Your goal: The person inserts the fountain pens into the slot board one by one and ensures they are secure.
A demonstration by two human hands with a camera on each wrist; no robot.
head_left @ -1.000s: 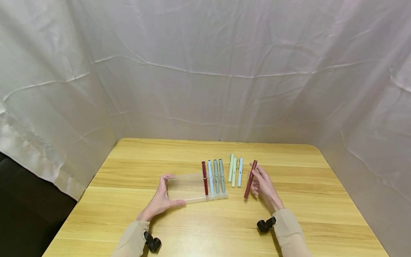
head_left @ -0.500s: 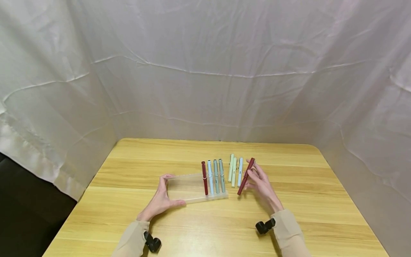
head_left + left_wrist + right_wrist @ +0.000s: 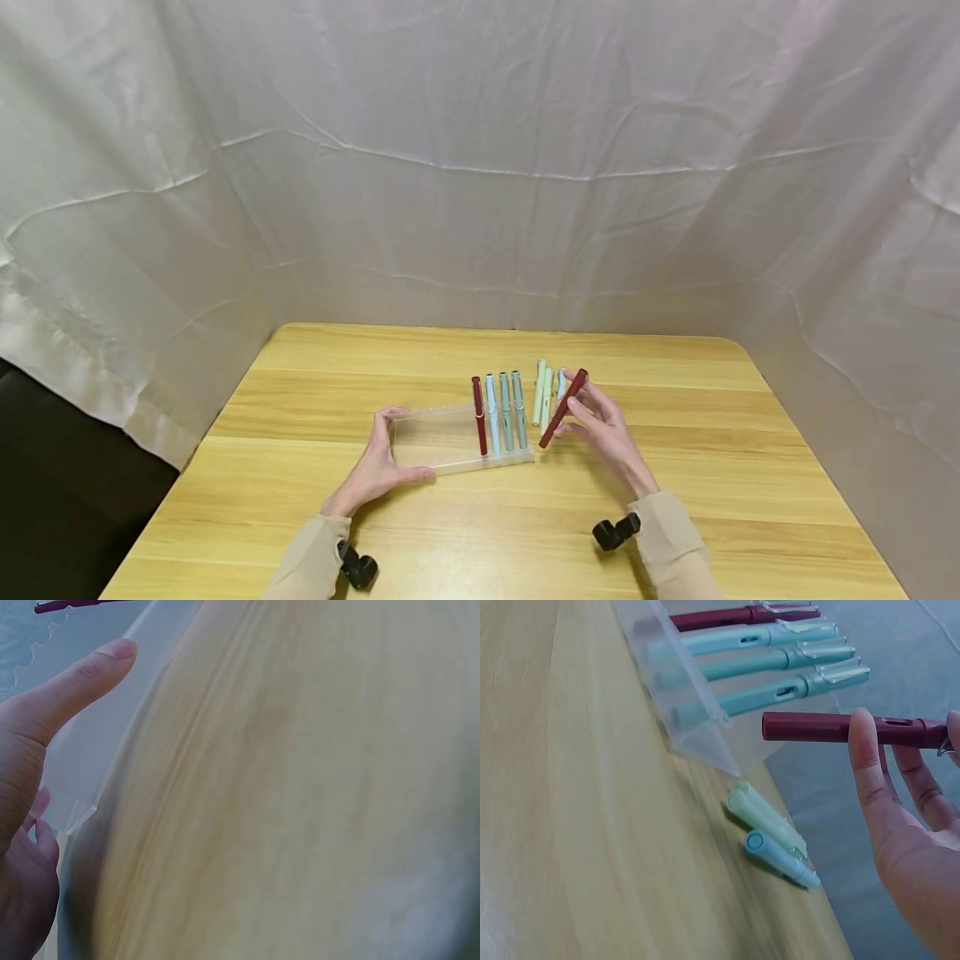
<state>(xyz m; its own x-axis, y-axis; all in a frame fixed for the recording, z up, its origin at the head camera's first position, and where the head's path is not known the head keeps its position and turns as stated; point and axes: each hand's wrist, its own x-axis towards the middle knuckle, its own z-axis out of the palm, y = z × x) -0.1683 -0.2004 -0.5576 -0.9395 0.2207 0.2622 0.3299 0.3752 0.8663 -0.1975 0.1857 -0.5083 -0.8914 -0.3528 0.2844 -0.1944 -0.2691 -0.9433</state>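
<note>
**One Dark Red Pen (image 3: 562, 410) in the Right Hand (image 3: 611, 433), a Clear Pen Rack (image 3: 468, 464) in the Left Hand (image 3: 377, 468)**

The right hand pinches the dark red pen between its thumb and fingers and holds it up over the wooden table (image 3: 450, 537). The pen is tilted. Its near end points left, away from the right hand, and is close to the rack's right end, but not in it.

The left hand grips the other end of the rack. Its thumb is on the front edge and its fingers are at the back.

Four pens sit side by side in the rack, on the side nearer the right hand. Going from the left hand toward the right hand, they are a second red pen (image 3: 480, 417), a light blue pen (image 3: 492, 414) and two gray-green pens (image 3: 520, 411).

Two pale green pens (image 3: 540, 393) lie on the table between the rack and the right hand. Next to them is a loose blue pen (image 3: 562, 382), partly hidden by the right hand and the pen it holds.

A pale curtain (image 3: 525, 208) hangs past both hands.
</note>
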